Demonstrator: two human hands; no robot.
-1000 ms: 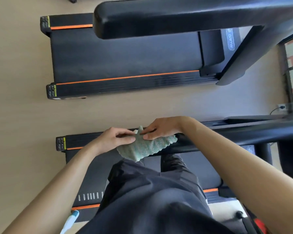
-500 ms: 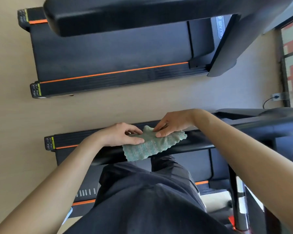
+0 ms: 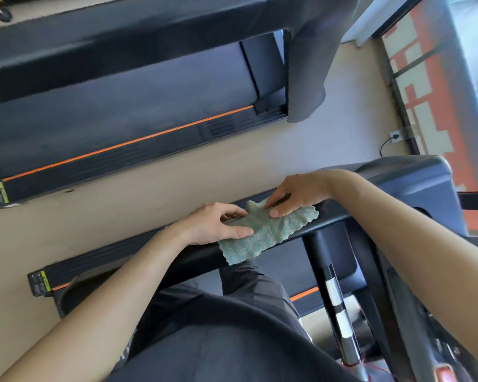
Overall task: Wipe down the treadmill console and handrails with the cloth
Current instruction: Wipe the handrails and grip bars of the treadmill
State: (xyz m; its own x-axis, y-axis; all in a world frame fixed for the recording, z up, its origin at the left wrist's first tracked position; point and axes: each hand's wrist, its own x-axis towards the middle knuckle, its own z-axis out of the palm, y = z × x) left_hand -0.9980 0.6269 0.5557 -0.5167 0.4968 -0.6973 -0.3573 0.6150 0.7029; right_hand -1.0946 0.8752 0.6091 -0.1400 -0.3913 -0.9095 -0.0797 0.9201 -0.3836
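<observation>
A green fuzzy cloth [image 3: 262,235] lies draped over the black handrail [image 3: 193,256] of the treadmill I stand on. My left hand [image 3: 213,223] pinches the cloth's left edge, thumb on top and fingers curled behind it. My right hand [image 3: 293,193] pinches the cloth's upper right part, thumb pressed on it. The cloth's lower corner hangs over the rail's near side. The console [image 3: 414,186] sits at the rail's right end, beyond my right forearm.
A second treadmill [image 3: 122,111] with an orange stripe lies across the beige floor gap, its own handrail [image 3: 94,59] above it. A black and white upright post [image 3: 334,293] stands under my rail. A wall socket with a cable [image 3: 392,137] is at right.
The view has swung right and closer. Both hands and the cloth have shifted a little to the right along the handrail, with the cloth spread flatter over it.
</observation>
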